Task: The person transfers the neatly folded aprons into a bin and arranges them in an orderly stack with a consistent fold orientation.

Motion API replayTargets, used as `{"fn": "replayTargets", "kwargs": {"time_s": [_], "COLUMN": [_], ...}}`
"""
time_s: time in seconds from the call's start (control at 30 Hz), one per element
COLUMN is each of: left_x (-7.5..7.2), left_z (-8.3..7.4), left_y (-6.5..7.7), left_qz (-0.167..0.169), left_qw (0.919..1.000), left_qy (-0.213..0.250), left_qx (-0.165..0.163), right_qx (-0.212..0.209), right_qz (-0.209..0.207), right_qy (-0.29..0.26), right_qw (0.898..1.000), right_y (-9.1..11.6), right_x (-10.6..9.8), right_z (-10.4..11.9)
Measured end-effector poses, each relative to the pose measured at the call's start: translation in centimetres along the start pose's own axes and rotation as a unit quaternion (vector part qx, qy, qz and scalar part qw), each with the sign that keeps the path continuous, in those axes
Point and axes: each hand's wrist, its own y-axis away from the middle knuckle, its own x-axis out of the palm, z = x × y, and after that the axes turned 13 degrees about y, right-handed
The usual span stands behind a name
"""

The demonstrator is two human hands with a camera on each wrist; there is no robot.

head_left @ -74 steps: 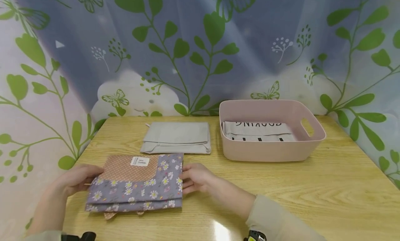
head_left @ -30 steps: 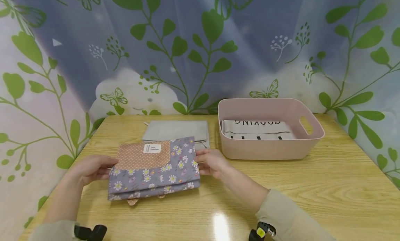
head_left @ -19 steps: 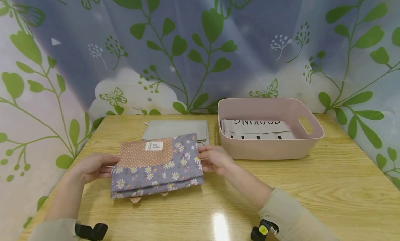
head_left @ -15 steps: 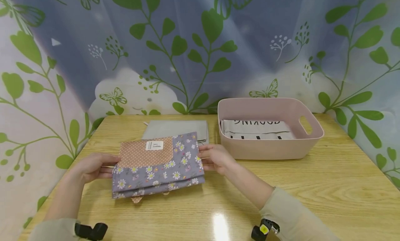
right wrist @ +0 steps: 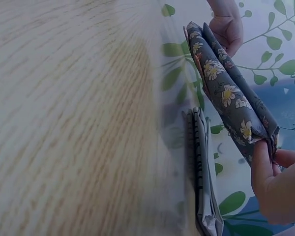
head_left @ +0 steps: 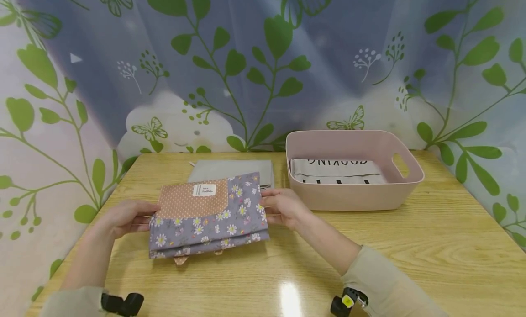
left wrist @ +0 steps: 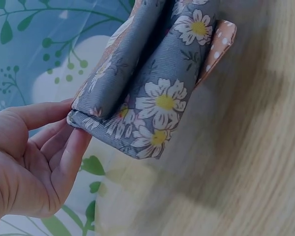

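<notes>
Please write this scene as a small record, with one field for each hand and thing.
left hand: pinches left edge of flowered cloth
right hand: holds its right edge
flowered cloth: folded, raised above table
grey cloth: folded, on table, partly hidden
pink bin: on table, right of grey cloth
inside bin: folded pale cloth with black lettering

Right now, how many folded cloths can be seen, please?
3: the floral cloth between the left hand and right hand; the grey cloth on the table behind; the lettered cloth in the pink bin, where more may be hidden.
</notes>
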Motion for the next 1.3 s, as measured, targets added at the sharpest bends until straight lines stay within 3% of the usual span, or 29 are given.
{"fn": "replayTargets", "kwargs": {"time_s": [0.47,0.73,1.07,1.3], "left_x": [0.7,1.6,3.2,4.2], "left_z": [-2.9,-4.2,-5.4,-5.8], "left_y": [0.4,0.8,0.5,0.2], "left_qz": [0.029,0.015,0.019,0.017], "left_qw": [0.9984,0.9974,0.9961,0.9955], "left_qy": [0.033,0.033,0.060,0.061], "left_qx": [0.036,0.062,0.062,0.071], "right_qx": [-0.025,-0.024,-0.041,-0.047], "right_qz": [0.026,0.021,0.000,0.001], "right_qy": [0.033,0.033,0.073,0.055], "right_qw": [0.999,0.999,0.996,0.997], "right_y": [1.3,1.7,1.8,2.1], "right_x": [-1.9,-2.9,-4.6,-5.6], "right_z": [4.2,5.0,5.4,5.7]}}
